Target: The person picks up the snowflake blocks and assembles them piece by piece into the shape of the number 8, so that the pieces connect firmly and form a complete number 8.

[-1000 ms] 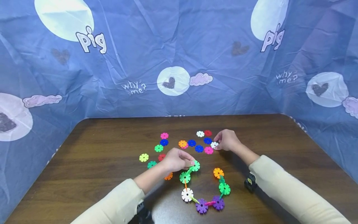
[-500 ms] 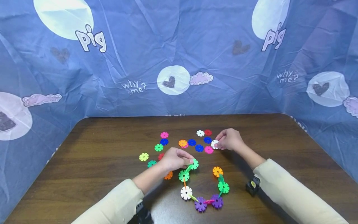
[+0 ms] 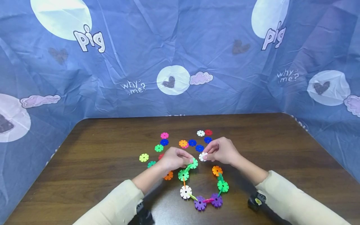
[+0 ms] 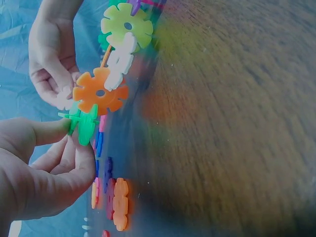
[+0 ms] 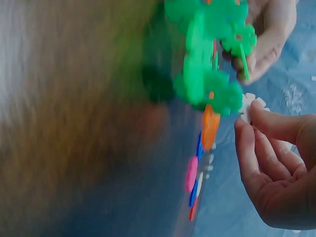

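My left hand (image 3: 174,158) pinches the green interlocking disc (image 3: 194,163) at one end of a U-shaped chain of notched plastic discs. My right hand (image 3: 223,150) holds a loose white interlocking disc (image 3: 202,157) by its edge, thumb against fingers, just right of that green end. In the right wrist view the white disc (image 5: 246,111) is partly covered by the fingertips. The chain curves toward me through a white disc (image 3: 186,192) and purple discs (image 3: 200,203), then up to an orange disc (image 3: 217,170) at its other end, below my right hand.
Loose notched discs lie flat on the brown wooden table (image 3: 107,156). A yellow disc (image 3: 144,157) and an orange disc (image 3: 168,175) are left of the chain. Blue discs (image 3: 192,142) and a red disc (image 3: 208,132) are farther back. A blue printed cloth (image 3: 174,40) hangs behind.
My right hand has lifted the white disc from among the loose discs and brought it left and toward me, near the green end. The left hand keeps its pinch, with the chain nearly still.
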`<action>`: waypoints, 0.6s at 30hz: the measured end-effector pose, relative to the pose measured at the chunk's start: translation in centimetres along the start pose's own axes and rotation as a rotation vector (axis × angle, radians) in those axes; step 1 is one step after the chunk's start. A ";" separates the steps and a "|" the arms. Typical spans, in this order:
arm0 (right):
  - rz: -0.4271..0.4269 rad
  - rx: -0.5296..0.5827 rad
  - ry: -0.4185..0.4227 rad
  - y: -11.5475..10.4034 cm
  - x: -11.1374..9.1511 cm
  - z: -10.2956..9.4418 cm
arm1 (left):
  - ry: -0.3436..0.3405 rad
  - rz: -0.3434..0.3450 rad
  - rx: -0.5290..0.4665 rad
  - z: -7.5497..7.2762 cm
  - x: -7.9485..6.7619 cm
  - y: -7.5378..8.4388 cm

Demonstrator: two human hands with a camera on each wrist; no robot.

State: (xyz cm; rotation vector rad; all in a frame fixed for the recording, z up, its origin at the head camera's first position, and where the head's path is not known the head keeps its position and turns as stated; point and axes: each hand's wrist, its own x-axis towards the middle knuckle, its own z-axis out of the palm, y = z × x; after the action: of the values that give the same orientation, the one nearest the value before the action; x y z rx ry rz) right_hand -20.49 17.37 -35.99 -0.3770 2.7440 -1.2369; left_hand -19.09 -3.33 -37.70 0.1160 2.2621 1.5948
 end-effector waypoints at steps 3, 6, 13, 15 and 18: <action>-0.013 -0.007 -0.008 -0.5 -0.5 0.4 | 0.005 -0.003 0.001 0.0 0.1 0.1; -0.033 -0.021 0.001 -0.8 -0.8 0.6 | 0.011 -0.010 -0.008 -0.1 0.1 0.2; -0.089 -0.055 0.039 -0.9 -1.2 1.3 | 0.034 -0.028 -0.010 -0.1 0.1 0.1; -0.098 -0.060 0.055 -1.0 -1.3 1.6 | 0.051 -0.037 -0.005 0.0 0.0 0.0; -0.109 -0.044 0.080 -1.0 -1.4 1.9 | 0.085 -0.056 -0.015 0.1 -0.1 0.0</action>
State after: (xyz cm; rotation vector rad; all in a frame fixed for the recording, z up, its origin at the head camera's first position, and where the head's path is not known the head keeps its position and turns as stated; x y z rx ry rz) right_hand -18.60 15.71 -36.50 -0.4982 2.8571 -1.2431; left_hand -18.98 -3.24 -37.75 -0.0194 2.2952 1.6156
